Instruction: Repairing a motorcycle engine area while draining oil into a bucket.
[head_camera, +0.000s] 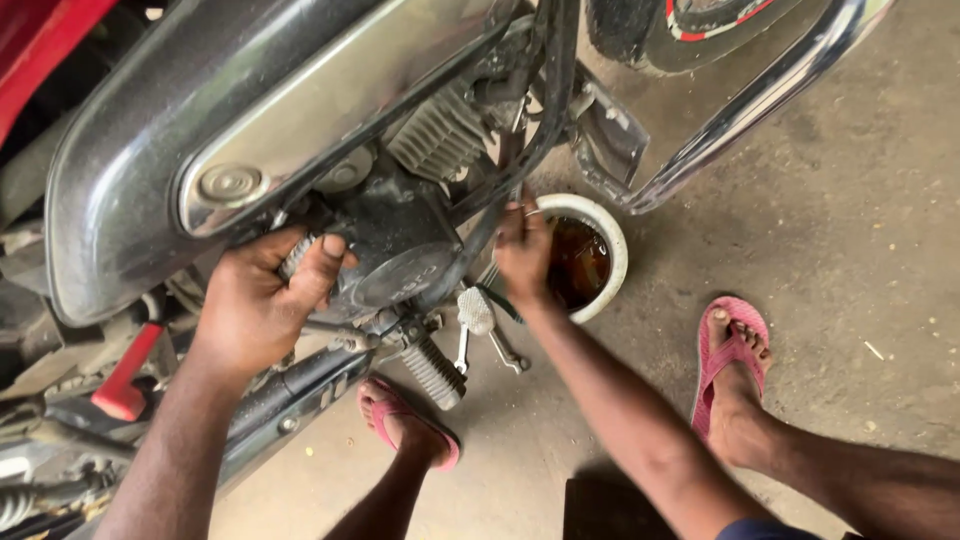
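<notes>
I look down at a motorcycle's black engine case (395, 245) below the dark fuel tank (150, 130). My left hand (260, 300) grips the left end of the engine case, thumb up on its top edge. My right hand (523, 250) reaches under the frame tubes beside the engine, fingers closed around something small I cannot make out. Just past that hand sits a white bowl (610, 235) holding dark brown oil (578, 262) on the floor.
A ribbed footpeg (432, 370) and a metal brake pedal (478, 312) jut out below the engine. A chrome crash guard (740, 110) curves at upper right. My feet in pink sandals (735, 345) rest on the concrete floor (860, 250).
</notes>
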